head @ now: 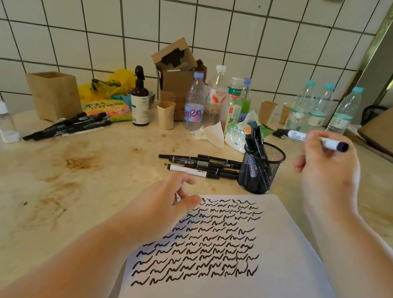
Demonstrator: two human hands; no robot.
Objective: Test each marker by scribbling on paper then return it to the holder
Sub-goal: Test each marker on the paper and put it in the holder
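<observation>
The right hand (327, 165) grips 1 white marker (320, 139), above the mesh holder (261, 168). The left hand (169, 206), fingers relaxed, rests on the paper (286, 275).

We see the right hand (327, 165) at three o'clock, raised and gripping a white marker (320, 139) with its black cap on. The left hand (169, 203) rests with relaxed fingers on the scribbled paper (287, 263) at six o'clock. Just beyond the paper stands the mesh holder (261, 168) with markers inside; loose markers (199, 164) lie touching it at its nine o'clock side.
</observation>
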